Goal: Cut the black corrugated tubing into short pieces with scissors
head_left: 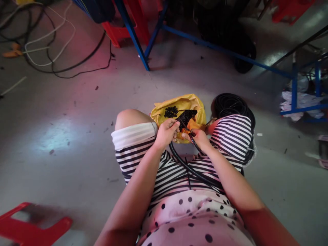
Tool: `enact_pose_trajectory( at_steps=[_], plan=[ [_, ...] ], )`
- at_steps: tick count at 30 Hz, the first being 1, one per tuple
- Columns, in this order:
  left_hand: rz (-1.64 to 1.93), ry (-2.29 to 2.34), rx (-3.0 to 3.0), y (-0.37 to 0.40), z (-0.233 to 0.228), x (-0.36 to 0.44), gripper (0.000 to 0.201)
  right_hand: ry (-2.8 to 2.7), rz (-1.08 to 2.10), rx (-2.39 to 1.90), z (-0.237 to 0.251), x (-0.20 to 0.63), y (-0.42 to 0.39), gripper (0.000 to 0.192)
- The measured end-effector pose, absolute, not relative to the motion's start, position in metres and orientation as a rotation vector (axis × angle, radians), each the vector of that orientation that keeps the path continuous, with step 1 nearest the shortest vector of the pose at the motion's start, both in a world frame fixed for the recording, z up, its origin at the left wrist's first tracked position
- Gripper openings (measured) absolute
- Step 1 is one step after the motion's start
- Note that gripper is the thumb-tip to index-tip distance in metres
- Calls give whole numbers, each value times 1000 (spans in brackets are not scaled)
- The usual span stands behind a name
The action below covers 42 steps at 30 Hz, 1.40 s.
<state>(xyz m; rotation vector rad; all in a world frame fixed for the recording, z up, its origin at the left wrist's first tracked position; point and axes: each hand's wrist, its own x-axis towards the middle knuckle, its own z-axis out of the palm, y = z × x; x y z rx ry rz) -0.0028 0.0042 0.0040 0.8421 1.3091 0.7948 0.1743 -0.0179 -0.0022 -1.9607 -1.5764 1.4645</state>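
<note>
- The left hand [167,132] is closed around the end of a black corrugated hose [189,169], fingers curled over it just above the lap, apparently to steady the ribbed tube so that it cannot twist.
- The right hand [198,138] pinches something small and dark at the same hose end; what it is, is too small to tell. Orange handles, perhaps of a cutter, show just beside its fingers, but whether the hand grips them I cannot tell.
- The hose runs from both hands down across the striped shorts in a loose curve, then off towards the right thigh.
- A yellow bag [179,106] sits open on the floor between the knees, close to the hands; its crumpled plastic holds a heap of short black cut pieces [171,111], matt and stubby.
- A coil of hose [232,106] lies just behind the right knee, glossy and ribbed.
- A red plastic stool [30,227] stands well apart on the grey concrete floor.
</note>
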Motion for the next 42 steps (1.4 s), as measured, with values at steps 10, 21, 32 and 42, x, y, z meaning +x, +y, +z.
enact_pose_trajectory(
  at_steps=[10,21,32,42],
  plan=[
    [689,1207,1324,3,4,-8,18,-1621,1622,-1845,-4,182,-14,50],
    [775,1243,1063,2,-2,-7,26,-1702,1389,-2028,-3,179,-12,56],
    [687,1231,999,-1,-3,-5,28,-1773,1331,-2045,-4,178,-8,51],
    [701,1278,945,-4,0,3,24,-1732,1277,-2066,-10,179,-6,53]
  ],
)
